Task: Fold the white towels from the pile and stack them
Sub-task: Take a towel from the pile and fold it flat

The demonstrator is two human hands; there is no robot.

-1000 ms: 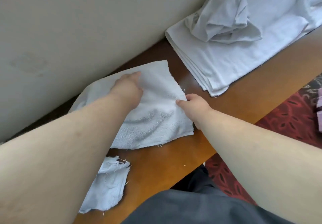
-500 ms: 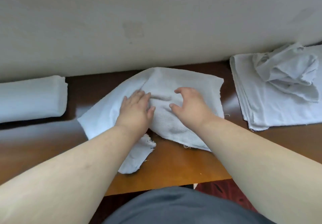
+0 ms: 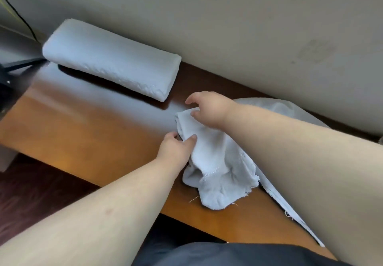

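The left hand (image 3: 176, 147) pinches the near-left edge of a rumpled white towel (image 3: 215, 168) that lies on the brown desk (image 3: 93, 137) — thumb on top, fingers tucked under. The right hand (image 3: 211, 110) hovers at the towel's far corner, fingers loosely curled, holding nothing that shows. A folded stack of towels (image 3: 112, 58) sits apart, against the wall (image 3: 228, 27).

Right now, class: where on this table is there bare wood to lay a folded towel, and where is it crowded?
Bare wood runs along the table's front edge, bordered by the rolled towel behind and the left hand to its right. A narrower strip lies between that roll and the right hand. It is crowded on the right, where both hands work the crumpled towel.
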